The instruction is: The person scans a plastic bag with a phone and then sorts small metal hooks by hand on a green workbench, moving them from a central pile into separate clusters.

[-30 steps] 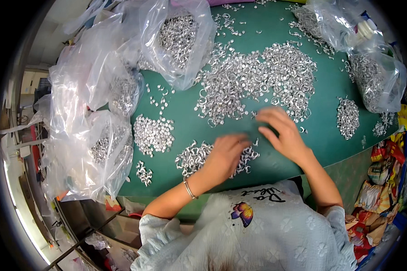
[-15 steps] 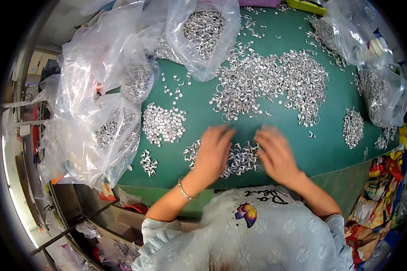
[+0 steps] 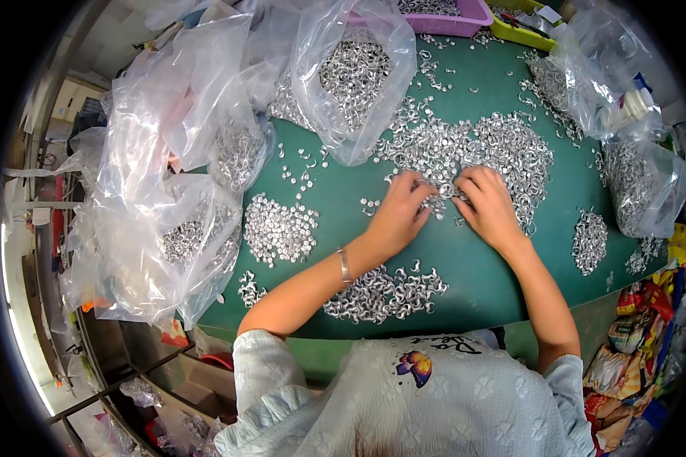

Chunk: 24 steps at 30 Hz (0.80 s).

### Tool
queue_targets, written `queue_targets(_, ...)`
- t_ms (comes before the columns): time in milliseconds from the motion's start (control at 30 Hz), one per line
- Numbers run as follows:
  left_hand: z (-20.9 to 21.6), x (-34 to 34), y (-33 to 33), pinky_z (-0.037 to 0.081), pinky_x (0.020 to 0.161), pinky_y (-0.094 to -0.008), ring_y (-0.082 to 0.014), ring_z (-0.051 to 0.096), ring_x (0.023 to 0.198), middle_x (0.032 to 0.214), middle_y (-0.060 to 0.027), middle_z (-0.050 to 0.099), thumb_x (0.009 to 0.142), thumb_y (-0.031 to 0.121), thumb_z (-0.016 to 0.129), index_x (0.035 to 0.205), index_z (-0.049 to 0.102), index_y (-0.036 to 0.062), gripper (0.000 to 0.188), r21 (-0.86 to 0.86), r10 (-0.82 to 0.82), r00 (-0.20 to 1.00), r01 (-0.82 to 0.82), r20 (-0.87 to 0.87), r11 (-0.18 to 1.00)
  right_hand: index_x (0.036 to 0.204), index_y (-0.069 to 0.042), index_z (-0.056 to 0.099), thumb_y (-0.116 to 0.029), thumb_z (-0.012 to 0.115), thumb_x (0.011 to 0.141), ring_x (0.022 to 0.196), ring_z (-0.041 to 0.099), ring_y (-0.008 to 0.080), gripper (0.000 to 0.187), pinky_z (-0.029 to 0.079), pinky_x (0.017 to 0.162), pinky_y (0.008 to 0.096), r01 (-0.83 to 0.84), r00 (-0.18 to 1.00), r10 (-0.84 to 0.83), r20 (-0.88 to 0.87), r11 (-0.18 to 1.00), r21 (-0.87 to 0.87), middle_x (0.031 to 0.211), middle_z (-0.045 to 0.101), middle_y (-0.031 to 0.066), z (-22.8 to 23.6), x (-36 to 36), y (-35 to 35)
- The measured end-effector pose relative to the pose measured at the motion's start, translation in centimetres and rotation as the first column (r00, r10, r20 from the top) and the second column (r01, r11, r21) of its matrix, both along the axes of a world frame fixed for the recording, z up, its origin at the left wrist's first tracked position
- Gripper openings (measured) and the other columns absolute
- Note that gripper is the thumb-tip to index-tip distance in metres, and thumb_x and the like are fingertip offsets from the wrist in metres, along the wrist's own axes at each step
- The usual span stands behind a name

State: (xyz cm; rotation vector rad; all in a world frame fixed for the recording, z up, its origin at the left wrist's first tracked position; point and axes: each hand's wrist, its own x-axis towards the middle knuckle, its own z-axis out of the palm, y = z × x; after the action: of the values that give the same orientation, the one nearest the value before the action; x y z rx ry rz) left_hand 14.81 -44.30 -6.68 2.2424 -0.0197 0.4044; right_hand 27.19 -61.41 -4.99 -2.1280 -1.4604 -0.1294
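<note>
A broad heap of small silvery curved metal pieces [image 3: 434,145] is spread over the green table. At its near edge my left hand [image 3: 402,213] has its fingers bent and its thumb toward them, with several of the pieces between. Opposite it, my right hand [image 3: 489,204] curls its fingers down onto pieces of the same heap; its fingertips partly cover what they grip. The two hands face each other with a narrow gap. Below my left forearm a smaller pile of curved metal pieces [image 3: 387,295] lies near the table's front edge.
At left are a pile of small roundish metal pieces [image 3: 280,230] and large clear plastic bags [image 3: 160,114]. An open bag of pieces [image 3: 356,80], a purple tray [image 3: 453,24] and a green tray [image 3: 522,32] stand at the back. Another filled bag [image 3: 634,190] sits at right.
Both hands have moved forward, away from the small near pile to the near edge of the large heap. The near pile is now uncovered. The view has shifted slightly.
</note>
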Motion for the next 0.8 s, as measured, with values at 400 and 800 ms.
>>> queue_targets(400,2.1,7.0,3.1,0.032,0.106,-0.0477,-0.0382,0.036,0.130,0.140,-0.0173,0.043,0.086,0.028,0.066,0.132,0.050,0.0071,0.053,0.255,0.158,0.985,-0.135,-0.073,0.958,0.118,-0.008,0.062,-0.031,0.067,0.084,0.127,0.040,0.0367,0.042,0.030,0.106,0.0480,0.335,0.922,-0.324,-0.213,0.942,0.015,0.135,0.048,0.0153,2.0,8.0,-2.3)
queue_targets(800,1.3,0.8,1.8,0.041,0.099,-0.0450,-0.0352,0.048,0.117,0.123,-0.0156,0.053,0.078,0.000,0.064,0.117,0.058,0.0043,0.040,0.398,-0.153,0.988,0.149,-0.023,0.905,0.123,-0.005,0.057,-0.037,0.065,0.085,0.136,0.032,0.0369,0.050,0.028,0.108,0.0536,0.028,0.997,-0.046,-0.069,0.969,-0.247,0.139,0.043,0.0183,2.1,-2.7,-1.5)
